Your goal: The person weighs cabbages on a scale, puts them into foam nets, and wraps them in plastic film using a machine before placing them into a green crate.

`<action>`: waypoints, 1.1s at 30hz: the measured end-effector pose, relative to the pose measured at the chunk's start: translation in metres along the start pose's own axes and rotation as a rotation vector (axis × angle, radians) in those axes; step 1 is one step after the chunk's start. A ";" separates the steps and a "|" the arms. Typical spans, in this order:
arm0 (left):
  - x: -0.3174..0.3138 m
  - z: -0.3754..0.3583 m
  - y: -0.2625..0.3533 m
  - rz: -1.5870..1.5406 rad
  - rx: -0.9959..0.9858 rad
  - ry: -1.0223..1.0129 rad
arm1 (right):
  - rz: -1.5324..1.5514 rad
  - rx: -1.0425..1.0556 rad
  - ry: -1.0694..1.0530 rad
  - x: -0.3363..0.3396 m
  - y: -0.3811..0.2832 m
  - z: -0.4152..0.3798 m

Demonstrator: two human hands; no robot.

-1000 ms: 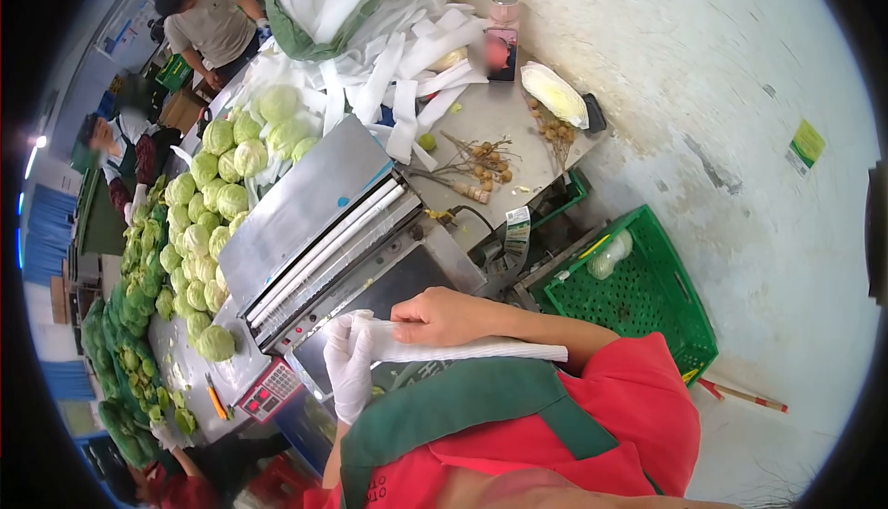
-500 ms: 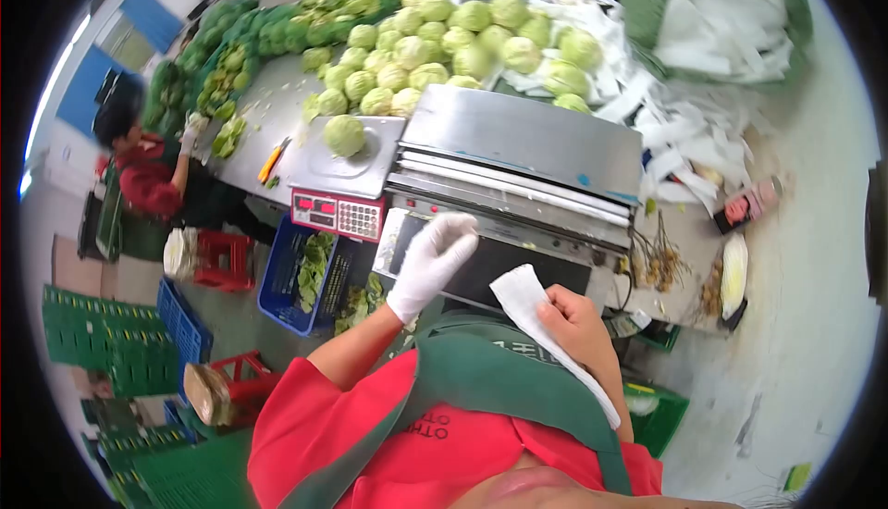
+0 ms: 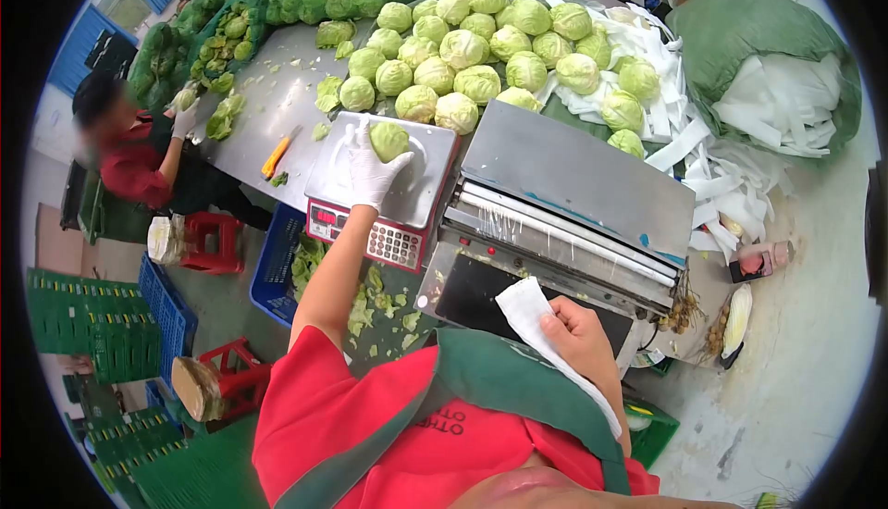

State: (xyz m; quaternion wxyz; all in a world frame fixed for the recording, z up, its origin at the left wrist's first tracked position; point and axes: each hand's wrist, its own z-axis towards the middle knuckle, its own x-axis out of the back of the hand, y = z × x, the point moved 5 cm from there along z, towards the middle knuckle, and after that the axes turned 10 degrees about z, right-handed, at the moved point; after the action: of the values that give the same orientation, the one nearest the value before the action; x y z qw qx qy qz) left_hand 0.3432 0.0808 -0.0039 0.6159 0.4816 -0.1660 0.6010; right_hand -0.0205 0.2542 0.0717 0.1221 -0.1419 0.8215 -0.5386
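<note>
My left hand (image 3: 372, 168), in a white glove, is at the weighing scale with its fingers and thumb around the near side of a pale green cabbage (image 3: 389, 141). The cabbage is over the metal pan of the red scale (image 3: 427, 159); the glove hides part of it. In front of my apron, my bare right hand (image 3: 575, 328) is closed on a white strip (image 3: 524, 307), whose tail lies along my forearm. Between that hand and the cabbage pile stands a film wrapping machine (image 3: 573, 171) with a steel top and a black plate (image 3: 481, 291).
Many cabbages (image 3: 462, 48) are heaped behind the scale. White strips (image 3: 712, 176) lie right of the wrapper, below a green sack (image 3: 758, 23). A yellow-handled knife (image 3: 276, 155) rests on the steel table (image 3: 268, 106). A co-worker (image 3: 139, 153) stands at left; a blue crate (image 3: 270, 273) sits below.
My left hand has moved forward and left from in front of the wrapper to the cabbage on the scale. My right hand still grips the white strip. The view has shifted.
</note>
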 end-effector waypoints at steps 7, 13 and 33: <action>-0.002 0.035 0.050 -0.736 0.011 -0.289 | 0.014 -0.040 0.130 -0.015 0.005 0.025; -0.022 0.023 0.188 -0.789 -0.626 -0.499 | -0.048 -0.079 0.192 -0.034 -0.010 0.036; -0.012 0.046 0.065 -0.636 -0.342 -0.369 | -0.024 -0.150 0.230 -0.046 -0.017 0.060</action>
State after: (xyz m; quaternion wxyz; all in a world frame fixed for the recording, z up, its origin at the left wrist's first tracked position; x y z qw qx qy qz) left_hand 0.2989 0.0248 0.0345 0.8021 0.4994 -0.2143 0.2476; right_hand 0.0454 0.2139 0.0661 0.0098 -0.0975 0.8664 -0.4896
